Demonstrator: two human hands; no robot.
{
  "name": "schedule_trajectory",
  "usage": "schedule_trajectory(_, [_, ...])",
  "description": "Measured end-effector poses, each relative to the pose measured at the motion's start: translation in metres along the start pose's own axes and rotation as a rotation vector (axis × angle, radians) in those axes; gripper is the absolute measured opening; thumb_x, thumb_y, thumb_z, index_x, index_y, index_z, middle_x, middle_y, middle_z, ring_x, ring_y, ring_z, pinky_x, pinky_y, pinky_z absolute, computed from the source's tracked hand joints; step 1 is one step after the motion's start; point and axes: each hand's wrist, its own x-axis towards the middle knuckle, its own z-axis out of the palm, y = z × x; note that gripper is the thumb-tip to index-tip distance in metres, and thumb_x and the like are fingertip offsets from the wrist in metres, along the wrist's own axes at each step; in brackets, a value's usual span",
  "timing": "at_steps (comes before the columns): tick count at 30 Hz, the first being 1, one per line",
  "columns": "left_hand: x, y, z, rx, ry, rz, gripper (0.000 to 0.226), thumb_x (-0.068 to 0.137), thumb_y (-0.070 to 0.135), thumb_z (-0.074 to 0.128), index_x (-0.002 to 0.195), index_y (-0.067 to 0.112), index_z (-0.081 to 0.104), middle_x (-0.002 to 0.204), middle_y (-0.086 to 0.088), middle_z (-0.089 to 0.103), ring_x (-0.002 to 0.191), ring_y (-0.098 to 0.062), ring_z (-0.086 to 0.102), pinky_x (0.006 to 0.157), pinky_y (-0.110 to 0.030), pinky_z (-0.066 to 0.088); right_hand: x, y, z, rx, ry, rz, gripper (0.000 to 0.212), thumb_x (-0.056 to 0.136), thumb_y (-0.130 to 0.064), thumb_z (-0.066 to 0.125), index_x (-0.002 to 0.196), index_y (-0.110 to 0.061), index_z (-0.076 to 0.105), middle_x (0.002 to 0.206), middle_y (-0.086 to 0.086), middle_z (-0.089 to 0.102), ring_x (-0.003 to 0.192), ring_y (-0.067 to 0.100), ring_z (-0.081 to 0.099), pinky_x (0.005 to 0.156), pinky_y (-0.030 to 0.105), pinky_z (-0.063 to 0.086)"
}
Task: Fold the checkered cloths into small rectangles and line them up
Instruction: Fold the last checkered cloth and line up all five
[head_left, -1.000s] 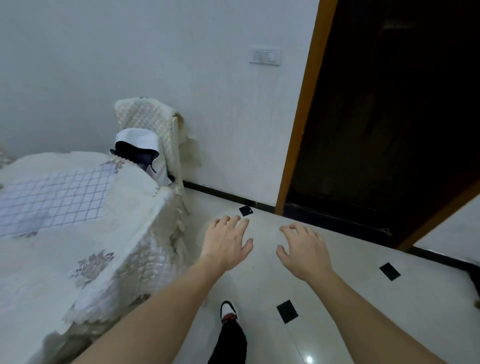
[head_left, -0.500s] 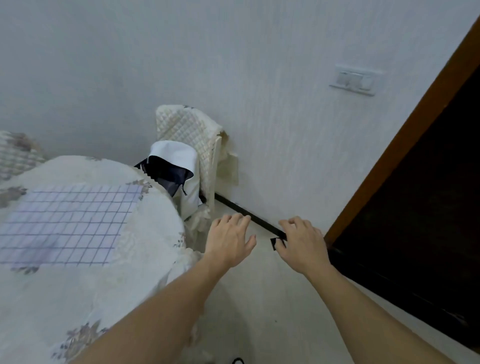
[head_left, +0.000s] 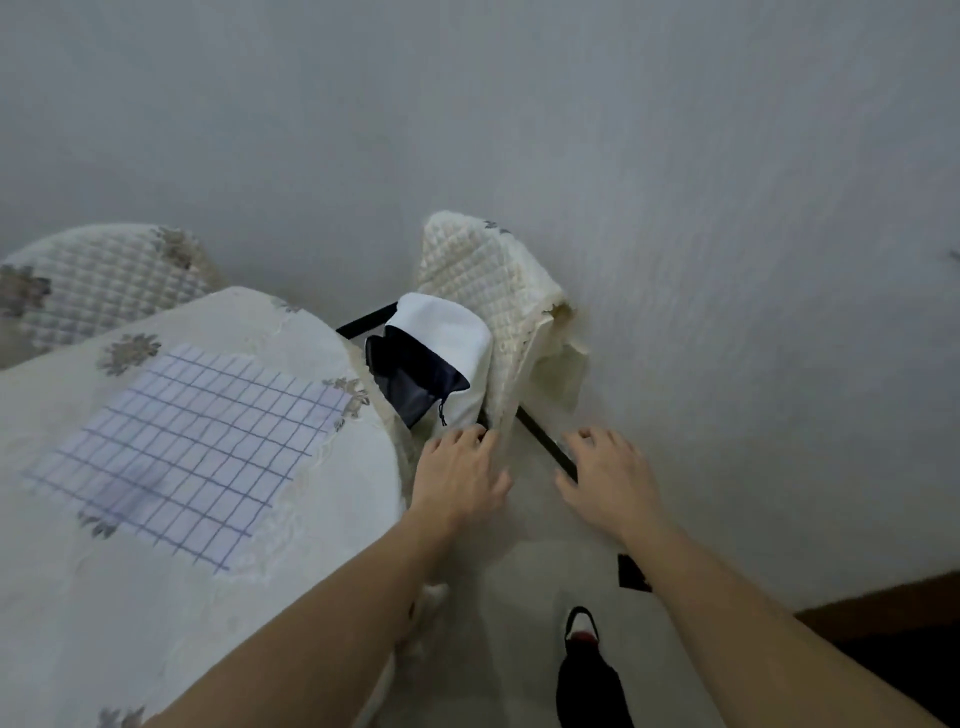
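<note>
A white cloth with a blue checkered grid lies spread flat on the table at the left. The table wears a cream embroidered cover. My left hand hovers palm down just off the table's right edge, fingers relaxed, holding nothing. My right hand hovers beside it over the floor, fingers spread and empty. Both hands are to the right of the cloth and apart from it.
A chair with a quilted cream cover stands against the wall, a white and dark blue garment draped over it. Another quilted chair back shows at far left. My shoe is on the pale floor; a dark doorway lies at lower right.
The view has swung left and down: the doorway has slid out to the lower right and the table with the checkered cloth has come more into view. Both hands stay out in front, empty.
</note>
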Motion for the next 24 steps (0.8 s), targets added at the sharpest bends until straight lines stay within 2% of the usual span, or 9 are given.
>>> schedule_trajectory(3, [0.041, -0.003, -0.001, 0.002, 0.017, -0.129, 0.045, 0.094, 0.049, 0.038, 0.132, 0.027, 0.048, 0.132, 0.003, 0.054, 0.118, -0.022, 0.051, 0.095, -0.038, 0.042, 0.065, 0.012, -0.001, 0.01, -0.035, -0.106, 0.051, 0.088, -0.049, 0.049, 0.133, -0.025, 0.054, 0.127, 0.004, 0.055, 0.118, 0.028, 0.053, 0.096, 0.041, 0.044])
schedule_trajectory(9, [0.084, -0.019, -0.006, 0.01, 0.026, -0.413, 0.055, 0.095, 0.056, 0.035, 0.141, 0.028, 0.041, 0.136, 0.003, 0.052, 0.119, -0.023, 0.051, 0.097, -0.039, 0.043, 0.166, 0.01, -0.015, -0.019, -0.101, -0.357, 0.044, 0.09, -0.046, 0.054, 0.129, -0.025, 0.056, 0.125, 0.003, 0.056, 0.115, 0.025, 0.052, 0.091, 0.039, 0.043])
schedule_trajectory(12, [0.086, -0.032, -0.009, -0.005, 0.057, -0.565, 0.048, 0.095, 0.051, 0.037, 0.135, 0.026, 0.047, 0.132, 0.001, 0.055, 0.117, -0.025, 0.053, 0.094, -0.04, 0.044, 0.208, -0.005, -0.012, -0.009, -0.147, -0.482, 0.046, 0.086, -0.046, 0.052, 0.126, -0.024, 0.058, 0.12, 0.004, 0.058, 0.113, 0.028, 0.055, 0.089, 0.041, 0.046])
schedule_trajectory(14, [0.076, -0.044, -0.009, 0.005, 0.054, -0.66, 0.046, 0.094, 0.049, 0.036, 0.131, 0.025, 0.05, 0.13, 0.0, 0.057, 0.114, -0.026, 0.055, 0.091, -0.04, 0.046, 0.228, -0.025, -0.004, 0.003, -0.171, -0.591, 0.049, 0.085, -0.045, 0.049, 0.128, -0.023, 0.058, 0.117, 0.005, 0.059, 0.109, 0.029, 0.057, 0.086, 0.042, 0.048])
schedule_trajectory(16, [0.063, -0.058, -0.007, 0.005, 0.071, -0.765, 0.046, 0.094, 0.048, 0.037, 0.13, 0.024, 0.053, 0.13, -0.001, 0.059, 0.114, -0.027, 0.056, 0.09, -0.041, 0.047, 0.24, -0.051, 0.005, -0.011, -0.177, -0.708, 0.048, 0.09, -0.045, 0.051, 0.134, -0.025, 0.054, 0.123, 0.004, 0.057, 0.112, 0.027, 0.055, 0.089, 0.042, 0.047])
schedule_trajectory(21, [0.016, -0.094, -0.004, -0.027, 0.046, -0.985, 0.054, 0.098, 0.053, 0.038, 0.142, 0.023, 0.045, 0.145, -0.001, 0.051, 0.128, -0.026, 0.05, 0.104, -0.043, 0.043, 0.245, -0.13, 0.025, -0.019, -0.221, -0.932, 0.048, 0.094, -0.047, 0.048, 0.137, -0.025, 0.048, 0.13, 0.002, 0.053, 0.115, 0.025, 0.05, 0.092, 0.04, 0.045])
schedule_trajectory(24, [-0.015, -0.12, 0.003, -0.032, 0.066, -1.085, 0.056, 0.098, 0.052, 0.038, 0.145, 0.023, 0.04, 0.148, 0.0, 0.048, 0.13, -0.024, 0.047, 0.106, -0.042, 0.04, 0.238, -0.174, 0.038, -0.033, -0.25, -1.022, 0.049, 0.092, -0.045, 0.047, 0.137, -0.025, 0.05, 0.13, 0.002, 0.054, 0.117, 0.024, 0.05, 0.095, 0.041, 0.044])
